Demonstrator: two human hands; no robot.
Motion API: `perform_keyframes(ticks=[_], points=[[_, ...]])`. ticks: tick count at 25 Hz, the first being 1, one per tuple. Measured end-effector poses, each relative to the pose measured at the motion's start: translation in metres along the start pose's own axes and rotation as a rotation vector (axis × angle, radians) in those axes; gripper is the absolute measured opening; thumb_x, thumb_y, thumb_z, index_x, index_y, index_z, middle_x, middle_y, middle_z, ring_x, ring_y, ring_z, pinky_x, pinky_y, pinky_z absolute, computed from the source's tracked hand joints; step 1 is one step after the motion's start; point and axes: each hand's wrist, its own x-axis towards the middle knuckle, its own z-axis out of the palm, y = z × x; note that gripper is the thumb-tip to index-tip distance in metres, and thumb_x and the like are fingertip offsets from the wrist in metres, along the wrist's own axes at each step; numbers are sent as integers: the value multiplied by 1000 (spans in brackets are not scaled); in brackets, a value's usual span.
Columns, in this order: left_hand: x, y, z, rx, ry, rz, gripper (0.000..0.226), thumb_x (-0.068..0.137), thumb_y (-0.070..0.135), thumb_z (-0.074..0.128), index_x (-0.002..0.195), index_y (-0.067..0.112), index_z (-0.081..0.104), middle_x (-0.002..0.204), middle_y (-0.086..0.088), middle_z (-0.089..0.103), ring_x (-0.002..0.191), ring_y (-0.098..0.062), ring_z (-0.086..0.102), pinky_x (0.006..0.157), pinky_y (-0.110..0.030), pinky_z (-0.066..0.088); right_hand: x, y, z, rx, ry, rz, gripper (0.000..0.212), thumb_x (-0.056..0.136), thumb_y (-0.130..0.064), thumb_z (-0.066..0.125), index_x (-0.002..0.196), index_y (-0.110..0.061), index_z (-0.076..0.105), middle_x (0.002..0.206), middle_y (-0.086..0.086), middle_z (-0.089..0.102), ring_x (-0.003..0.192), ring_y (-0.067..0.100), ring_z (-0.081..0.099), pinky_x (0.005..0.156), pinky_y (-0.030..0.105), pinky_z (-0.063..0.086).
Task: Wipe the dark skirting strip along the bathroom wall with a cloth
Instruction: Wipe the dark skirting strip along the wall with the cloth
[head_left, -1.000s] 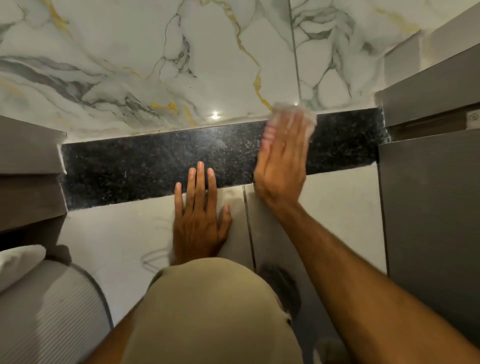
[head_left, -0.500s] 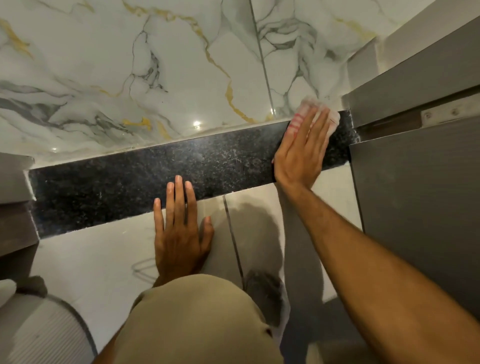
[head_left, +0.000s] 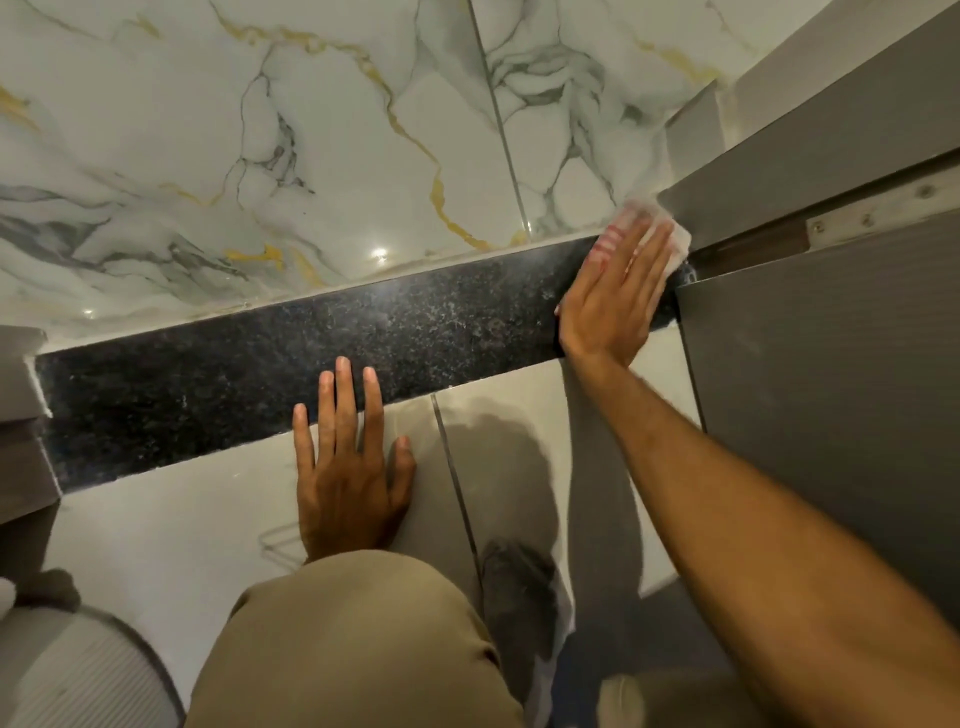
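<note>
I see my right hand (head_left: 615, 296) flat, fingers straight and close together, pressing a white cloth (head_left: 670, 231) with red stripes against the far right end of the dark skirting strip (head_left: 311, 353), touching the grey cabinet (head_left: 831, 389). The strip runs left to right between the marbled wall (head_left: 311, 156) and the pale floor tiles (head_left: 156, 519). My left hand (head_left: 348, 467) lies open, fingers spread, palm on the floor, fingertips overlapping the strip's near edge, holding nothing. My knee (head_left: 353, 639) is nearest.
</note>
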Motion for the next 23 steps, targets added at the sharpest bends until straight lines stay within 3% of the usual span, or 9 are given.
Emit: perform_keyframes(ticks=[2, 5, 7, 9, 12, 15, 17, 20, 23], points=[[0, -1, 0, -4, -12, -7, 74, 111, 47, 26, 174, 11, 13, 182, -20, 15, 169, -36, 17, 138, -57, 8, -25, 3, 0, -3, -29, -22, 68, 120, -38, 20, 178, -4, 9, 187, 20, 8, 175, 36, 8, 144, 51, 17], [2, 1, -11, -51, -51, -33, 73, 108, 45, 28, 172, 9, 24, 180, -22, 23, 166, -39, 27, 133, -65, 24, -119, 19, -15, -35, -133, -106, 69, 119, -37, 23, 178, -4, 7, 187, 20, 5, 176, 36, 6, 145, 50, 13], [4, 4, -16, -65, -57, -42, 73, 106, 44, 29, 170, 8, 29, 178, -22, 28, 163, -40, 32, 130, -67, 30, -123, 25, -21, -36, -182, -166, 71, 118, -37, 26, 178, -4, 5, 187, 21, 3, 175, 38, 5, 144, 52, 16], [3, 3, -15, -69, -60, -21, 73, 107, 45, 30, 171, 10, 27, 179, -21, 26, 165, -38, 29, 132, -65, 26, -77, 17, -16, -2, -143, -133, 70, 120, -35, 28, 178, -4, 5, 187, 20, 2, 175, 37, 4, 143, 54, 17], [4, 1, -2, -41, -33, -2, 74, 109, 48, 28, 174, 13, 18, 182, -18, 18, 169, -34, 19, 137, -57, 7, -32, -7, 0, 30, -63, -53, 69, 121, -38, 25, 178, -5, 6, 187, 20, 5, 175, 37, 7, 142, 56, 21], [3, 0, -8, -27, -2, -20, 74, 109, 47, 30, 174, 14, 18, 182, -17, 19, 169, -31, 14, 138, -50, -6, -105, -2, -2, -45, -147, -330, 70, 119, -35, 26, 178, -6, 0, 188, 18, -3, 176, 35, 0, 144, 53, 17], [3, 4, -5, -31, -15, -4, 75, 108, 46, 32, 174, 13, 20, 182, -17, 19, 168, -32, 16, 138, -49, -8, -163, 29, -10, -131, -272, -400, 78, 117, -40, 34, 178, -7, -4, 187, 17, -8, 176, 37, -1, 143, 54, 21], [1, 0, -6, -41, -17, -5, 74, 109, 48, 30, 174, 14, 19, 182, -16, 17, 169, -32, 16, 138, -49, -6, -166, 38, -20, -78, -220, -219, 77, 116, -42, 31, 178, -6, 3, 187, 19, 2, 175, 39, 7, 141, 57, 25], [1, 2, -3, -60, -11, -8, 73, 110, 49, 29, 175, 16, 15, 183, -14, 15, 171, -30, 12, 139, -51, -4, -103, -21, -9, 58, -147, -120, 71, 117, -38, 25, 176, 0, 13, 185, 25, 12, 173, 44, 14, 140, 60, 25]])
